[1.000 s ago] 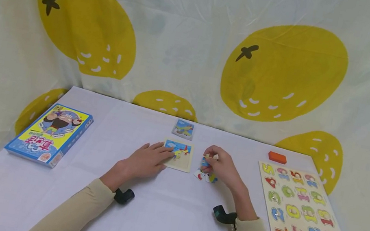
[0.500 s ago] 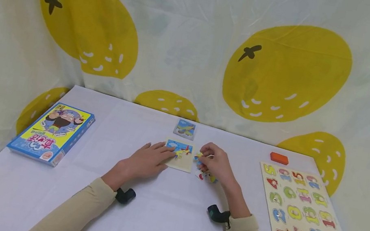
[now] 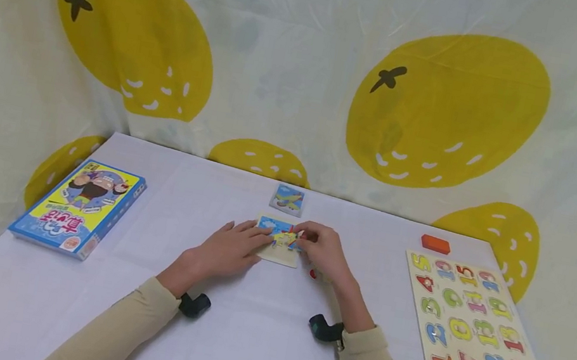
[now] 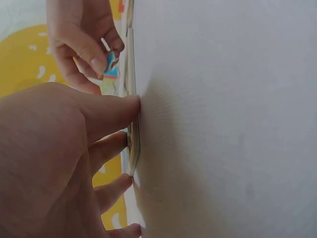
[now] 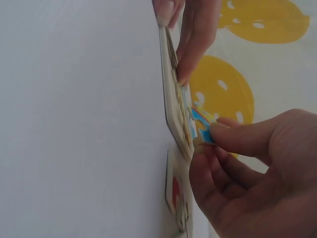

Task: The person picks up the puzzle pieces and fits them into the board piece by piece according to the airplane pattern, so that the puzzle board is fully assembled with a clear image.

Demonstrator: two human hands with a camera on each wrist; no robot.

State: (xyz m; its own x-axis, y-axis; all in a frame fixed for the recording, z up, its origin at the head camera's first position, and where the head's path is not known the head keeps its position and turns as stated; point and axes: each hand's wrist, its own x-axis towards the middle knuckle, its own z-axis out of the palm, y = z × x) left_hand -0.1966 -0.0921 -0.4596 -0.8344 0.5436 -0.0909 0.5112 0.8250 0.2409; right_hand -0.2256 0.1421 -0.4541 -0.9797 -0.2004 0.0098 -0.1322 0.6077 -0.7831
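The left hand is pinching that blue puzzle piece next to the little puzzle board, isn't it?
Not the left hand: the right hand is pinching the blue puzzle piece next to the little puzzle board. The right wrist view shows it between the thumb and fingers.

Puzzle tray (image 3: 279,257): pale wood, matt
Number board (image 3: 484,354): wood, smooth
Box (image 3: 77,207): printed card, slightly glossy
Tablecloth (image 3: 260,342): matt cloth
Backdrop (image 3: 283,76): creased cloth, faint sheen

White table (image 3: 253,347) with puzzle tray (image 3: 277,257), card (image 3: 287,200), loose pieces (image 5: 174,191), box (image 3: 81,204), orange block (image 3: 435,244), number board (image 3: 485,348)
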